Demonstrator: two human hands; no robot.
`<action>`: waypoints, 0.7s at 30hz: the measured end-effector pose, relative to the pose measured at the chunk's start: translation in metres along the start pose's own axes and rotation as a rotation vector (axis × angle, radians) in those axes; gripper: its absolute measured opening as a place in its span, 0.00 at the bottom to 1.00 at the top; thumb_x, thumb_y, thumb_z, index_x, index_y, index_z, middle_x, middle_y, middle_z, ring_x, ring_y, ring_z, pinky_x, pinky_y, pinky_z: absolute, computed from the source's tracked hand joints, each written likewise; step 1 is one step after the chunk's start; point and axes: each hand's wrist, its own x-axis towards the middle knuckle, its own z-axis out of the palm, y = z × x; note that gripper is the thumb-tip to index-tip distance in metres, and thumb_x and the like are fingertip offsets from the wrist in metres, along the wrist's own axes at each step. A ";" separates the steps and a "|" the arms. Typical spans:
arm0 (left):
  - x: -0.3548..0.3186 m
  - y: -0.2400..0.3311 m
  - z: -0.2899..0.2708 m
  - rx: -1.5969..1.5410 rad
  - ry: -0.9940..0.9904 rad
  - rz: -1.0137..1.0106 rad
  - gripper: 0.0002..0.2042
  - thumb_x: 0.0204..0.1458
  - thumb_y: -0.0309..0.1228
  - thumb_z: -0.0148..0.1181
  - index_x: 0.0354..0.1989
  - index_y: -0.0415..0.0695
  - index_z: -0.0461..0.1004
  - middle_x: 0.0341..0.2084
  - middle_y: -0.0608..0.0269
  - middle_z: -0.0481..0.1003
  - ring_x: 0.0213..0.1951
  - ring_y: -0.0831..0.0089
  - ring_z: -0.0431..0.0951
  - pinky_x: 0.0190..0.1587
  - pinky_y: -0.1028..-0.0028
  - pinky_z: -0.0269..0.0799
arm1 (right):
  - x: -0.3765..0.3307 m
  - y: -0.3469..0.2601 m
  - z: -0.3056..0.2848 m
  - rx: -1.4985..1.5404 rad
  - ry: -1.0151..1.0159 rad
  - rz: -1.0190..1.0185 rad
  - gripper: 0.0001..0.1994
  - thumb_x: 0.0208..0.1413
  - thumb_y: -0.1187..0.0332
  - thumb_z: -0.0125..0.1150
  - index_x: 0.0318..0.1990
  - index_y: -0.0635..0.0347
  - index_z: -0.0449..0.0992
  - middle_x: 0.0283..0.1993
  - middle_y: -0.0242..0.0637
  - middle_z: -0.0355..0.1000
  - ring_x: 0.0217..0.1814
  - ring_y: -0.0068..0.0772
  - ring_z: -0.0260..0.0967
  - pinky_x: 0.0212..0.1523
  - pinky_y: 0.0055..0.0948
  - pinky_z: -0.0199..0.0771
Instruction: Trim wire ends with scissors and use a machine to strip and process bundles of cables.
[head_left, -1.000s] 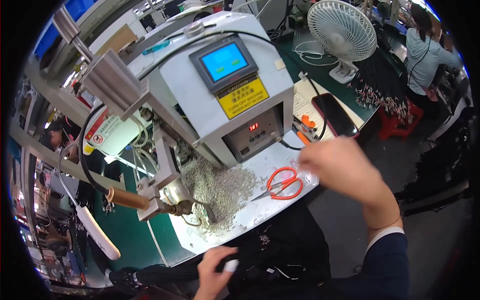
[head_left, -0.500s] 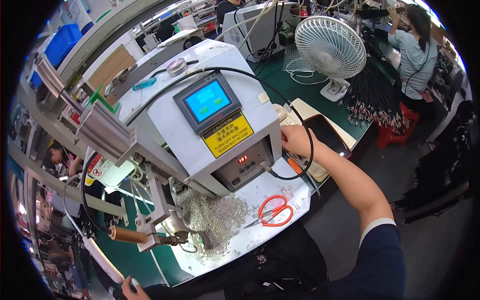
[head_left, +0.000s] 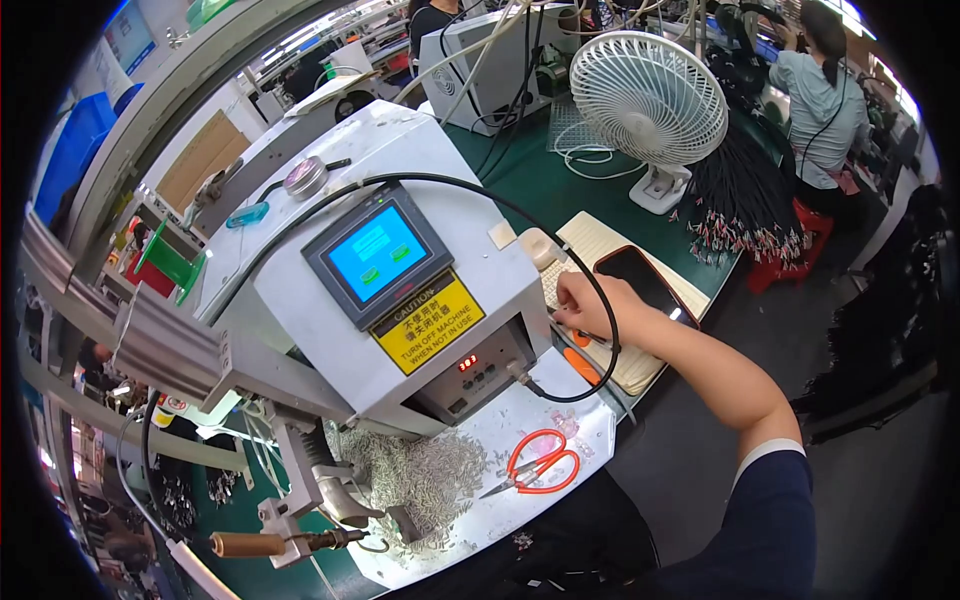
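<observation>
Your right hand (head_left: 595,308) hangs over the notebook (head_left: 600,235), fingers curled and thumb drawn near them; whether they grip anything cannot be told. Beside it stands the front corner of the machine (head_left: 480,250); contact is unclear. Half a second earlier the fingertips lie close against that corner; now more of the curled fingers shows. Your left hand, then by the lamp (head_left: 195,570), has left the view. One black cable (head_left: 410,179) loops across your right hand, which hides part of the notebook. One orange-handled tool (head_left: 582,366) lies just below your fingers, partly covered, its kind indistinct; one phone (head_left: 645,280) lies above your wrist. Farther out, one pair of red-handled scissors (head_left: 521,482) keeps its place on the white plate (head_left: 590,445), near a heap of metal pieces (head_left: 420,480) too small and numerous to count. The lamp is cut off at the lower edge. Beyond stand one fan (head_left: 650,100) and one red stool (head_left: 805,245), the latter partly hidden.
</observation>
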 end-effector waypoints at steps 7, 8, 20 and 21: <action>0.005 -0.035 0.040 -0.042 0.060 0.050 0.11 0.41 0.35 0.58 0.31 0.43 0.77 0.29 0.50 0.74 0.32 0.52 0.72 0.35 0.59 0.66 | 0.018 0.012 0.004 0.085 -0.099 0.023 0.10 0.44 0.66 0.55 0.35 0.57 0.70 0.25 0.38 0.70 0.30 0.37 0.70 0.31 0.32 0.68; -0.002 -0.017 0.018 0.074 0.076 0.010 0.11 0.41 0.35 0.58 0.31 0.43 0.77 0.29 0.50 0.73 0.32 0.52 0.72 0.36 0.59 0.66 | 0.015 0.015 -0.010 0.297 -0.091 -0.013 0.11 0.44 0.68 0.54 0.37 0.58 0.70 0.25 0.35 0.69 0.29 0.30 0.68 0.29 0.27 0.66; 0.001 -0.022 0.021 0.088 0.033 0.035 0.11 0.41 0.35 0.58 0.31 0.42 0.77 0.29 0.49 0.74 0.32 0.52 0.72 0.37 0.59 0.67 | 0.014 0.054 -0.027 1.034 -0.059 0.081 0.08 0.53 0.67 0.50 0.37 0.60 0.70 0.24 0.27 0.65 0.23 0.13 0.60 0.19 0.11 0.55; 0.001 -0.022 0.021 0.092 0.030 0.039 0.11 0.41 0.35 0.58 0.31 0.42 0.77 0.29 0.49 0.74 0.32 0.52 0.72 0.37 0.59 0.67 | 0.016 0.052 -0.026 0.983 -0.046 0.091 0.08 0.54 0.66 0.49 0.36 0.59 0.70 0.24 0.27 0.65 0.24 0.12 0.60 0.19 0.11 0.56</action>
